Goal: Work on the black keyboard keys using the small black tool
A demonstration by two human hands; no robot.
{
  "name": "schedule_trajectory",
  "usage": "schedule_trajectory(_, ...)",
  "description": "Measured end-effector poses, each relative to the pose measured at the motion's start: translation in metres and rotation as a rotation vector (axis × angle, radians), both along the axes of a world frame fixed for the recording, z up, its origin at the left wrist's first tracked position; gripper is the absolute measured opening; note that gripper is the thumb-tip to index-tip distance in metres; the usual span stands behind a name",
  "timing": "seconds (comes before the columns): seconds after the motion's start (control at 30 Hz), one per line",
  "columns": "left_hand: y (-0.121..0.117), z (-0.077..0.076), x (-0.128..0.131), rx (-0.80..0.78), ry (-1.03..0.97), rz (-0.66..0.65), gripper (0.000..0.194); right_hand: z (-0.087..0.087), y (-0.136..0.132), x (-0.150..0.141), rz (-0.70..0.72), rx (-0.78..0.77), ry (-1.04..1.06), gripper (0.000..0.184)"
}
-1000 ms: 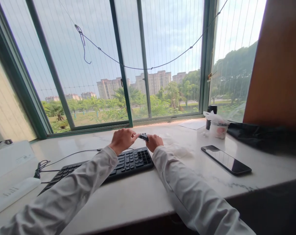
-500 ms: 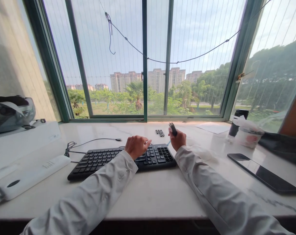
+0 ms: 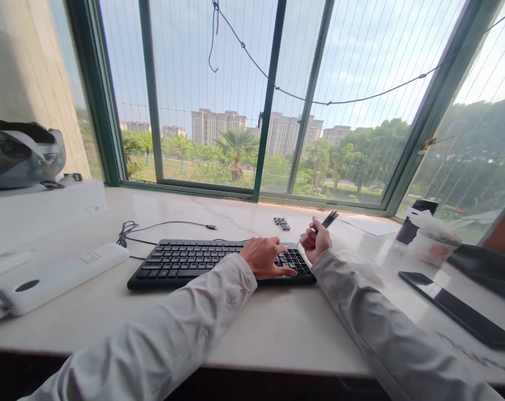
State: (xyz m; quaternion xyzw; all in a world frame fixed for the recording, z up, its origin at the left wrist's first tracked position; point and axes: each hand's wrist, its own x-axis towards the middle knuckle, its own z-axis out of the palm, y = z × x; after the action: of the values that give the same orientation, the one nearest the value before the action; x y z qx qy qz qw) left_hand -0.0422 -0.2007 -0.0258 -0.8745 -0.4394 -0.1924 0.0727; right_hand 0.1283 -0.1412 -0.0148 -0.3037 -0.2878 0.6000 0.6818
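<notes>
L hand [image 3: 266, 257] rests on black keyboard [image 3: 185, 263], R hand [image 3: 316, 241] holds small dark tool [image 3: 329, 219] just above desk [image 3: 277, 328]; loose keycaps [image 3: 281, 223] nearby.

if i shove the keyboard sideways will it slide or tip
The keyboard is low, flat and wide on smooth marble, so it would probably slide, not tip. It looks stiff. Its cable may drag, and the left hand resting on it would resist.
</notes>
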Motion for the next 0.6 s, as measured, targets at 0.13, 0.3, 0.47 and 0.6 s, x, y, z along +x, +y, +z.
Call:
schedule_trajectory(0.13, 0.001, -0.007, 0.002, -0.061, -0.017, -0.017, 0.074, -0.003, -0.007, -0.008, 0.04, -0.131, -0.082, 0.035)
schedule_trajectory(0.3, 0.004, -0.011, 0.003, -0.107, -0.078, -0.014, 0.067, -0.005, -0.013, -0.015, 0.055, -0.162, -0.144, 0.037)
schedule_trajectory(0.47, 0.003, -0.009, 0.005, -0.121, -0.075, -0.003, 0.061, -0.006, -0.016, -0.019, 0.061, -0.186, -0.163, 0.043)
schedule_trajectory(0.6, 0.001, -0.008, 0.006, -0.123, -0.073, 0.004, 0.055, -0.009, -0.015, -0.022, 0.065, -0.199, -0.219, 0.041)
